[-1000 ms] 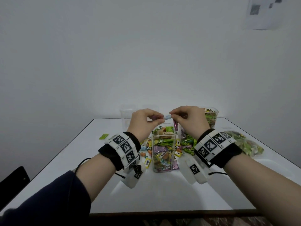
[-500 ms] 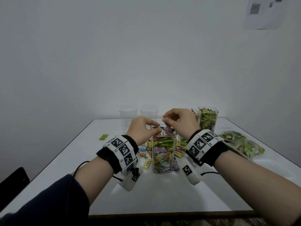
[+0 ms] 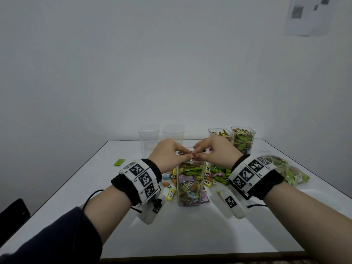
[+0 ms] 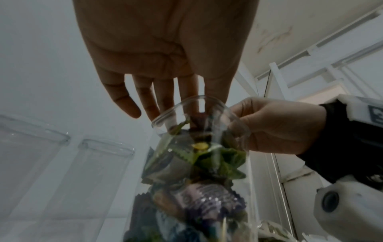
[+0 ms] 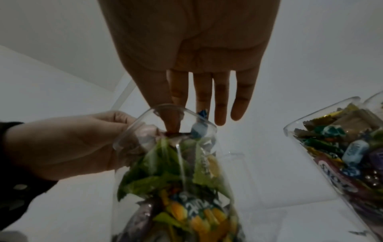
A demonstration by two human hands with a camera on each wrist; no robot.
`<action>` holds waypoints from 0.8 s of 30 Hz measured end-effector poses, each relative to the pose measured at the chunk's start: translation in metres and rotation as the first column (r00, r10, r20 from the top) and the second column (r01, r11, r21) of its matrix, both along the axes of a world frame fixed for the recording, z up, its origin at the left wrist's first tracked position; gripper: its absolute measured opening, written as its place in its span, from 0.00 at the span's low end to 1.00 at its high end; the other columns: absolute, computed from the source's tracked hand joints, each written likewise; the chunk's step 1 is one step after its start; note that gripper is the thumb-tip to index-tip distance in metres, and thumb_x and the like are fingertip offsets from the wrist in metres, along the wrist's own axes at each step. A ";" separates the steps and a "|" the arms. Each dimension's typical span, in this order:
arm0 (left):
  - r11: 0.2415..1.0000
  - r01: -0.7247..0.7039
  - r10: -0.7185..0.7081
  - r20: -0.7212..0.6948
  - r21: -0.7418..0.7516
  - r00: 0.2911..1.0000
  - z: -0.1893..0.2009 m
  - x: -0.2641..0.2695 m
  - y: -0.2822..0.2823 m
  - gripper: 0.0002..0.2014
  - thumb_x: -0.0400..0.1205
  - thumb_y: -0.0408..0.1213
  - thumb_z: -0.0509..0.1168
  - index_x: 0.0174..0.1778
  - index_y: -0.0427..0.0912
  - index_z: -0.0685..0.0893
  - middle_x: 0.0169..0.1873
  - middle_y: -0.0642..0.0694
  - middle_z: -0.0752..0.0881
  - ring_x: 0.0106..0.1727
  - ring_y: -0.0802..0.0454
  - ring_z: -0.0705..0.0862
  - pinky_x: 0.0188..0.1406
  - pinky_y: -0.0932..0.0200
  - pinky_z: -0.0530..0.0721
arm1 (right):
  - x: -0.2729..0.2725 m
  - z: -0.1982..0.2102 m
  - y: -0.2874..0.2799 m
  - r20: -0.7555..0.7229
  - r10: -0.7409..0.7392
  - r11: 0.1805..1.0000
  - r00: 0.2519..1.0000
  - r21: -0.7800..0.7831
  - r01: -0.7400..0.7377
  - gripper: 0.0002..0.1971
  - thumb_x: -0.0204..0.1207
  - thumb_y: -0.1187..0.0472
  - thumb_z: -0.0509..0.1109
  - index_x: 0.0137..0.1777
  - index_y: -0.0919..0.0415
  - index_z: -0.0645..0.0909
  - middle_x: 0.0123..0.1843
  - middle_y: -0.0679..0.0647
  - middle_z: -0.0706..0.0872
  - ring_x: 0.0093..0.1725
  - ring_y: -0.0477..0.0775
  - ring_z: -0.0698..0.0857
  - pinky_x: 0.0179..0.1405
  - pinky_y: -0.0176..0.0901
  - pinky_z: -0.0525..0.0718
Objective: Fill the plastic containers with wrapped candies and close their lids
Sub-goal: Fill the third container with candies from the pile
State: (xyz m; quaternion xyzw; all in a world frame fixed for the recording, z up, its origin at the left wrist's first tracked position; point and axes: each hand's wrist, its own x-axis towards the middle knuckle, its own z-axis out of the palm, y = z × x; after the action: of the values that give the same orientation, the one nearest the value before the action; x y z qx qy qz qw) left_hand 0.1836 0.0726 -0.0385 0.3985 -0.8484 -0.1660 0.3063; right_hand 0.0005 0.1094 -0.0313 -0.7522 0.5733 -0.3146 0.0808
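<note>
A tall clear container [image 3: 190, 187] packed with wrapped candies stands at the table's middle, its mouth uncovered. Both hands meet over that mouth. My left hand [image 3: 185, 156] comes from the left, and its thumb and forefinger pinch a small pink-red candy [image 3: 194, 158] at the rim. From the right, my right hand [image 3: 200, 155] pinches the same candy. In the right wrist view a blue wrapped candy [image 5: 198, 128] lies loose just inside the container [image 5: 176, 180], beside my right hand [image 5: 173, 124]. The left wrist view shows my left hand [image 4: 199, 113] dipping into the mouth.
Two empty clear containers [image 3: 148, 140] [image 3: 173, 136] stand at the back left, two filled ones [image 3: 220, 135] [image 3: 243, 140] at the back right. A bag of candies [image 3: 285, 170] lies far right. Loose candies [image 3: 215, 174] surround the middle container; a green one [image 3: 119, 162] lies left.
Both hands have come down from above the container to its mouth. The blue candy held between them a second ago now lies inside the container.
</note>
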 end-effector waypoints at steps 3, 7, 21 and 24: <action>0.996 0.024 -0.022 -0.029 0.091 0.999 0.001 0.000 -0.002 0.10 0.76 0.45 0.73 0.52 0.50 0.92 0.49 0.54 0.91 0.55 0.61 0.85 0.57 0.62 0.79 | 0.000 0.000 0.000 0.005 -0.004 1.000 1.000 0.016 0.004 0.06 0.72 0.60 0.74 0.43 0.47 0.91 0.50 0.41 0.87 0.52 0.41 0.83 0.51 0.38 0.77; 0.989 0.045 -0.018 -0.187 0.140 0.982 -0.002 0.005 -0.003 0.22 0.70 0.50 0.77 0.60 0.52 0.87 0.56 0.57 0.86 0.62 0.61 0.80 0.60 0.60 0.76 | -0.001 0.003 0.003 0.040 -0.016 1.000 0.999 0.001 0.016 0.06 0.69 0.57 0.78 0.44 0.44 0.88 0.49 0.41 0.86 0.49 0.41 0.82 0.46 0.36 0.76; 0.864 0.192 0.053 -0.462 0.465 0.885 -0.059 -0.002 0.003 0.32 0.62 0.30 0.83 0.60 0.52 0.80 0.48 0.49 0.88 0.48 0.59 0.88 0.38 0.66 0.86 | 0.020 -0.006 0.031 0.031 -0.059 0.998 0.998 0.036 0.058 0.29 0.78 0.42 0.64 0.78 0.49 0.69 0.77 0.48 0.73 0.72 0.44 0.75 0.68 0.36 0.67; 0.888 0.145 0.080 -0.458 0.436 0.885 -0.055 -0.003 0.004 0.34 0.59 0.33 0.85 0.61 0.51 0.82 0.45 0.53 0.88 0.48 0.59 0.87 0.33 0.67 0.85 | 0.023 0.001 0.031 0.036 -0.055 0.997 0.998 0.059 0.053 0.37 0.74 0.38 0.66 0.81 0.49 0.62 0.80 0.47 0.67 0.79 0.47 0.65 0.68 0.34 0.63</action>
State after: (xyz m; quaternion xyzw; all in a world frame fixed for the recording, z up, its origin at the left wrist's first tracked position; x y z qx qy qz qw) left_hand 0.1807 0.0765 -0.0935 0.3933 -0.6937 -0.4570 0.3940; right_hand 0.0233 0.1400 -0.0307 -0.7278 0.6007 -0.3138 0.1049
